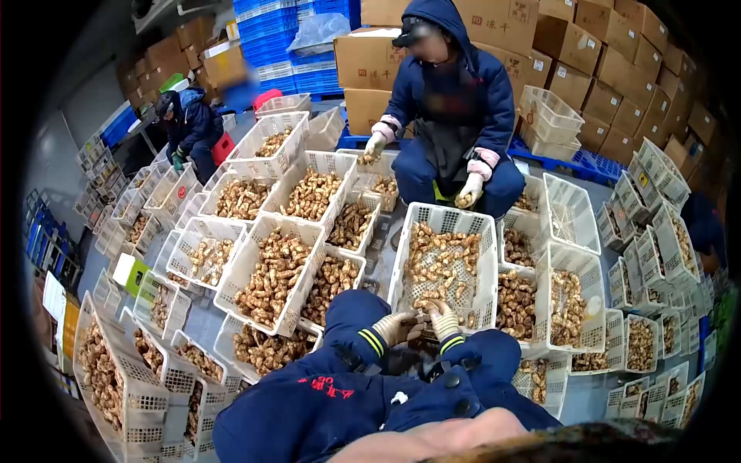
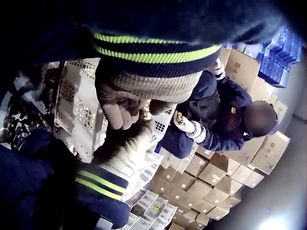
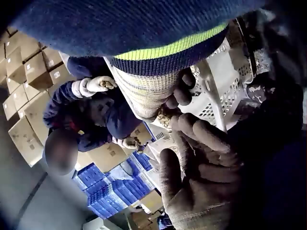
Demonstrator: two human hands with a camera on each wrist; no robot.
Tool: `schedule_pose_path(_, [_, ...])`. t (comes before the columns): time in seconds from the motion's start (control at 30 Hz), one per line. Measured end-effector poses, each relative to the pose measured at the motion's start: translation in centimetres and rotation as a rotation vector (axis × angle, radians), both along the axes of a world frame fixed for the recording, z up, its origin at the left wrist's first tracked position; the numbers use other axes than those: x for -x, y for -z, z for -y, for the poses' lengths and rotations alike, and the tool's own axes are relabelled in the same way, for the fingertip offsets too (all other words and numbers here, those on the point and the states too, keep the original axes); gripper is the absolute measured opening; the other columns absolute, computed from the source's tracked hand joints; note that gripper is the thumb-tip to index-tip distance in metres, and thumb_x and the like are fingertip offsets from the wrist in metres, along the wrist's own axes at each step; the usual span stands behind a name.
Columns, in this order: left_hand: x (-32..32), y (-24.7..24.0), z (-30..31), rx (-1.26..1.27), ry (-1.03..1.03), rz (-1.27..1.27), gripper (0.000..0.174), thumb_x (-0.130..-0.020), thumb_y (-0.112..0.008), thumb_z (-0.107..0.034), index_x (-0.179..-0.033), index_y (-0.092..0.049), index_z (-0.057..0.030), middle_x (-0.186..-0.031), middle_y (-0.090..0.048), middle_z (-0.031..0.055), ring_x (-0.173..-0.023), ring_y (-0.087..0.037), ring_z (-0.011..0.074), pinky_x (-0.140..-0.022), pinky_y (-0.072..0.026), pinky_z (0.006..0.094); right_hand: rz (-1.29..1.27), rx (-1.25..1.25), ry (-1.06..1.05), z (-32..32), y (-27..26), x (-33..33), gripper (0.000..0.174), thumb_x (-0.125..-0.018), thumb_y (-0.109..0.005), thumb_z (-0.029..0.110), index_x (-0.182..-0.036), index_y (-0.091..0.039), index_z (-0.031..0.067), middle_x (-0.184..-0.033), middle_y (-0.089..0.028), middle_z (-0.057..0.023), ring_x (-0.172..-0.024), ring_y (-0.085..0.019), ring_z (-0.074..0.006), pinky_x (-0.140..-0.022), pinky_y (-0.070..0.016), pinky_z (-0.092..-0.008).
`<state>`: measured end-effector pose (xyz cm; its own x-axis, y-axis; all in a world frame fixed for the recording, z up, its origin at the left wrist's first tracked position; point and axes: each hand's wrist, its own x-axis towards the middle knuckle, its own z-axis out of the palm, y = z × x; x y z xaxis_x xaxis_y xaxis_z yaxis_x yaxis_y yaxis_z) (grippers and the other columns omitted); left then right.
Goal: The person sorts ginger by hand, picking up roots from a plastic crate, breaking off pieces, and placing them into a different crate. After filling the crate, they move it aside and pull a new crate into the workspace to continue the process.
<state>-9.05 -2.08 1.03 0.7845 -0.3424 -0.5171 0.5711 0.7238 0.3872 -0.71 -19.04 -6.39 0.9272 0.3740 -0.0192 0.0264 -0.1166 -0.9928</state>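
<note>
Both hands wear knit gloves with dark-coated fingers and palms, held close together over the near end of a white plastic crate (image 1: 397,285). My right hand (image 1: 445,319) pinches a small knobbly brown-and-cream root-like piece (image 3: 164,118) at its fingertips. Facing it, my left hand (image 1: 394,329) has loosely bent fingers, their tips right at the piece; a gap shows between thumb and fingers in the right wrist view. In the left wrist view the piece partly hides between the gloves. More such pieces (image 1: 440,255) lie in the crate, its slotted floor showing between them.
Opposite sits a person (image 1: 455,92) in a dark hooded coat, gloved hands holding similar pieces. Filled crates (image 1: 266,309) crowd the left, with others (image 1: 575,309) at the right. Stacked cartons (image 1: 571,54) and blue crates (image 1: 266,38) stand behind. Another person (image 1: 189,127) sits far left.
</note>
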Motion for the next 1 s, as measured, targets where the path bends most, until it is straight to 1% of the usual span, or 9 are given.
schedule_pose_path(0.03, [-0.1, 0.3, 0.1, -0.006, 0.0, -0.011, 0.033, -0.091, -0.058, -0.022, -0.12, -0.05, -0.0087, -0.118, -0.059, 0.0087, -0.107, -0.057, 0.0241, -0.09, -0.0461, 0.037, 0.099, 0.127, 0.001, 0.0, 0.6, -0.4, 0.035, -0.09, -0.053, 0.021, -0.12, -0.057, 0.0029, -0.105, -0.065, -0.0118, -0.093, -0.061, -0.0203, -0.084, -0.0476, -0.0328])
schedule_pose_path(0.07, [-0.2, 0.5, 0.1, -0.013, 0.0, -0.021, 0.033, -0.091, -0.058, -0.023, -0.121, -0.05, -0.0084, -0.119, -0.059, 0.0089, -0.107, -0.057, 0.024, -0.09, -0.0457, 0.0371, 0.026, 0.001, -0.006, -0.2, 1.3, -0.4, 0.036, -0.09, -0.053, 0.023, -0.121, -0.056, 0.0041, -0.106, -0.065, -0.0131, -0.094, -0.061, -0.0221, -0.084, -0.0476, -0.0339])
schedule_pose_path(0.27, [-0.6, 3.3, -0.2, 0.058, 0.043, -0.009, 0.036, -0.092, -0.056, -0.027, -0.122, -0.053, -0.0059, -0.121, -0.058, 0.0106, -0.11, -0.054, 0.025, -0.094, -0.0421, 0.0375, 0.107, 0.122, -0.003, -0.3, 2.4, -0.7, 0.036, -0.088, -0.054, 0.025, -0.118, -0.06, 0.0069, -0.111, -0.062, -0.0195, -0.101, -0.061, -0.0323, -0.089, -0.0459, -0.0376])
schedule_pose_path(0.33, [-0.5, 3.1, -0.2, 0.023, 0.016, -0.009, 0.037, -0.092, -0.056, -0.027, -0.122, -0.052, -0.0059, -0.123, -0.057, 0.0107, -0.11, -0.054, 0.0252, -0.096, -0.0413, 0.0375, 0.155, 0.184, -0.028, -0.1, 3.3, -1.1, 0.039, -0.092, -0.055, 0.026, -0.121, -0.055, 0.0002, -0.103, -0.066, -0.011, -0.095, -0.061, -0.0187, -0.087, -0.047, -0.0308])
schedule_pose_path(0.43, [-0.5, 3.1, -0.2, 0.018, 0.013, -0.014, 0.037, -0.092, -0.057, -0.026, -0.123, -0.05, -0.0081, -0.127, -0.055, 0.0103, -0.112, -0.053, 0.0252, -0.096, -0.0408, 0.039, 0.158, 0.225, -0.006, -0.1, 3.6, -1.1, 0.038, -0.088, -0.053, 0.03, -0.119, -0.06, 0.0085, -0.109, -0.064, -0.0189, -0.103, -0.06, -0.0331, -0.091, -0.0458, -0.038])
schedule_pose_path(0.53, [-0.4, 2.6, -0.2, 0.013, 0.019, -0.009, 0.036, -0.09, -0.059, -0.025, -0.121, -0.05, -0.01, -0.124, -0.056, 0.0095, -0.11, -0.053, 0.0241, -0.095, -0.0424, 0.039, 0.152, 0.202, -0.012, 0.2, 3.3, -0.9, 0.038, -0.087, -0.054, 0.03, -0.119, -0.06, 0.009, -0.109, -0.064, -0.019, -0.102, -0.061, -0.0344, -0.09, -0.0461, -0.0386])
schedule_pose_path(0.57, [-0.3, 2.3, -0.2, 0.012, 0.019, -0.006, 0.035, -0.089, -0.06, -0.025, -0.12, -0.05, -0.0106, -0.122, -0.057, 0.0091, -0.109, -0.054, 0.0236, -0.094, -0.0432, 0.0389, 0.182, 0.231, -0.014, 0.1, 3.1, -1.0, 0.039, -0.09, -0.056, 0.028, -0.119, -0.057, 0.0021, -0.103, -0.066, -0.0115, -0.095, -0.061, -0.0194, -0.085, -0.0479, -0.0315])
schedule_pose_path(0.87, [0.1, 1.5, 0.3, -0.041, -0.003, -0.025, 0.038, -0.091, -0.058, -0.026, -0.125, -0.051, -0.0091, -0.124, -0.055, 0.009, -0.111, -0.053, 0.0247, -0.095, -0.0427, 0.0383, 0.13, 0.302, -0.018, -0.3, -3.6, 1.0, 0.038, -0.09, -0.058, 0.032, -0.117, -0.061, 0.004, -0.103, -0.067, -0.0153, -0.094, -0.064, -0.024, -0.084, -0.0488, -0.0336])
schedule_pose_path(1.0, [0.2, 1.2, 0.1, 0.002, 0.005, 0.017, 0.034, -0.093, -0.055, -0.023, -0.123, -0.052, -0.0086, -0.122, -0.057, 0.0079, -0.108, -0.055, 0.0229, -0.093, -0.0441, 0.0378, 0.18, 0.334, 0.029, -0.2, 0.8, -0.1, 0.039, -0.089, -0.055, 0.039, -0.116, -0.062, 0.0112, -0.098, -0.067, -0.0192, -0.09, -0.064, -0.034, -0.08, -0.0496, -0.0403])
